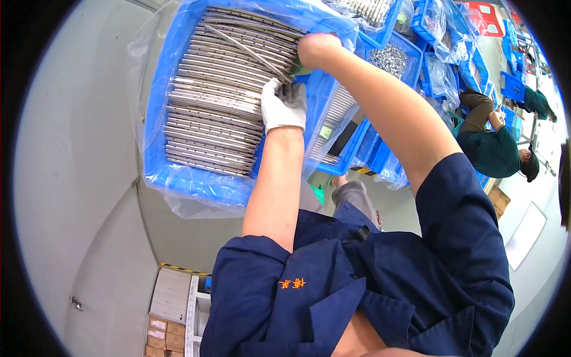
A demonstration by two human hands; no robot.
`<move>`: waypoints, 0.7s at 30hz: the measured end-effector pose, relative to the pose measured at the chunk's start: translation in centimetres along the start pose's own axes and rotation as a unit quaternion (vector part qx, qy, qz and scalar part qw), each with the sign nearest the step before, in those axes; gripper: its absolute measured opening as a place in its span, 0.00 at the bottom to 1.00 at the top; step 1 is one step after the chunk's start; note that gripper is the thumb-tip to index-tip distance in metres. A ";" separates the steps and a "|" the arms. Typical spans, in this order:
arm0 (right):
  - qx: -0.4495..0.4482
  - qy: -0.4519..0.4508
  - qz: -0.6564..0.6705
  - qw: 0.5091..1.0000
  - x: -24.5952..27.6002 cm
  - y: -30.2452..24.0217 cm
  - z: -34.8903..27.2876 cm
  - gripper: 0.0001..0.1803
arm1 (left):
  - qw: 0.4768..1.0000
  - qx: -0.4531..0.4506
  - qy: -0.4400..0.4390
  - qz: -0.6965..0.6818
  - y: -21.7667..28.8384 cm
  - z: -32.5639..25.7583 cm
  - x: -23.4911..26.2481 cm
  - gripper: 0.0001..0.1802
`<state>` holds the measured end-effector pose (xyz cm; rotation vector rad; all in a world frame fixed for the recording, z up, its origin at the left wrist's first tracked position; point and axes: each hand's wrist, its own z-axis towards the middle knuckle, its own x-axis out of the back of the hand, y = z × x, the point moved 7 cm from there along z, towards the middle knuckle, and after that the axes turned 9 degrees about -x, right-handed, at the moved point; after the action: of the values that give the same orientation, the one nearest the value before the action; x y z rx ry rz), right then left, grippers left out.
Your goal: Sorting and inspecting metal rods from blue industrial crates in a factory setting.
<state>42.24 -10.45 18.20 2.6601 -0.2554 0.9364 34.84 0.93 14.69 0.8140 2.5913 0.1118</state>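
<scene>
A blue crate (156, 119) lined with clear plastic holds several rows of thin, silvery metal rods (208, 116) with small holes along them. One metal rod (244, 49) lies slantwise across the others. Its lower right end meets the fingertips of my left hand (284, 107), which wears a white glove with grey finger parts and is closed there. My right hand (318, 50) reaches over the crate's right side, by the upper right ends of the rods. Its fingers are hidden behind the wrist, and a bit of green shows just below it.
To the right stand more blue crates (364, 146) with plastic liners, one with small shiny metal parts (388, 60). A person in dark green (496, 149) sits farther right. A pale wall (89, 149) runs along the left; cardboard boxes (166, 336) are stacked at lower left.
</scene>
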 end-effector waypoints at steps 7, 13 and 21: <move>0.002 0.016 0.008 1.000 0.2 -0.2 0.2 0.15 | 0.999 0.010 -0.046 -0.019 -1.0 2.4 0.9 0.07; 0.001 -0.002 0.019 1.000 0.1 0.0 0.6 0.16 | 0.999 0.001 -0.029 -0.032 -0.8 1.9 0.8 0.08; 0.007 0.008 0.024 1.000 -0.2 -0.2 0.7 0.16 | 1.000 -0.010 -0.009 0.003 -0.7 3.1 1.1 0.08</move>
<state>42.54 -10.43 17.53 2.6686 -0.3124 0.9785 34.96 0.82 11.28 0.8134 2.5675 0.1317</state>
